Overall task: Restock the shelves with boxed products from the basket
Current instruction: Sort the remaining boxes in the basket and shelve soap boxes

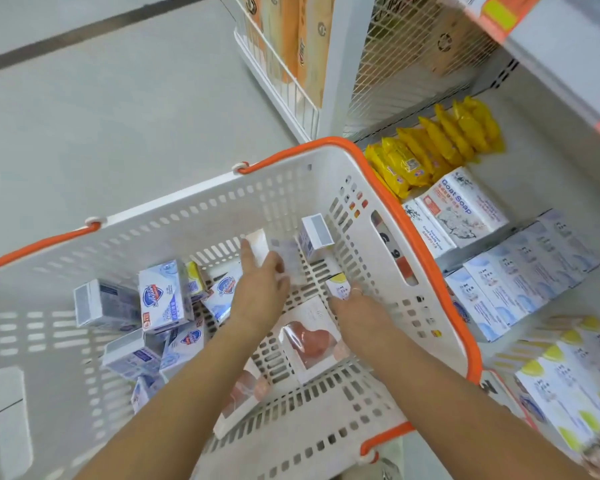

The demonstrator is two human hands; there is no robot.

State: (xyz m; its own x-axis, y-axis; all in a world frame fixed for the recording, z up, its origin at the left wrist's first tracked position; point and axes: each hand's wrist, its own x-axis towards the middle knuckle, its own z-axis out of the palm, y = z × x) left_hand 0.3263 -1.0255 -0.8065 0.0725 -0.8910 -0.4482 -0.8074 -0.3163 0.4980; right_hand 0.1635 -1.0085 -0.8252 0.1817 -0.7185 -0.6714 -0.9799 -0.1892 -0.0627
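A white plastic basket point(371, 188) with orange handles stands on the floor beside the low shelf point(548, 188). Both my hands reach into it. My left hand point(260, 289) grips a small white box point(258, 245), blurred by motion. My right hand point(357, 310) holds a small white box with a yellow mark point(338, 284). Several blue-and-white soap boxes point(163, 296) lie loose in the basket's left half. Another blue-and-white box point(314, 235) stands by the far wall. Two white packs with a pink heart-shaped item point(309, 337) lie under my forearms.
On the shelf lie yellow packets point(444, 143), Goat Soap boxes point(461, 209), a row of blue-and-white boxes point(520, 282) and yellow-marked boxes point(575, 379). A white wire rack point(284, 77) with orange packs stands behind the basket. Grey floor point(101, 109) spreads to the left.
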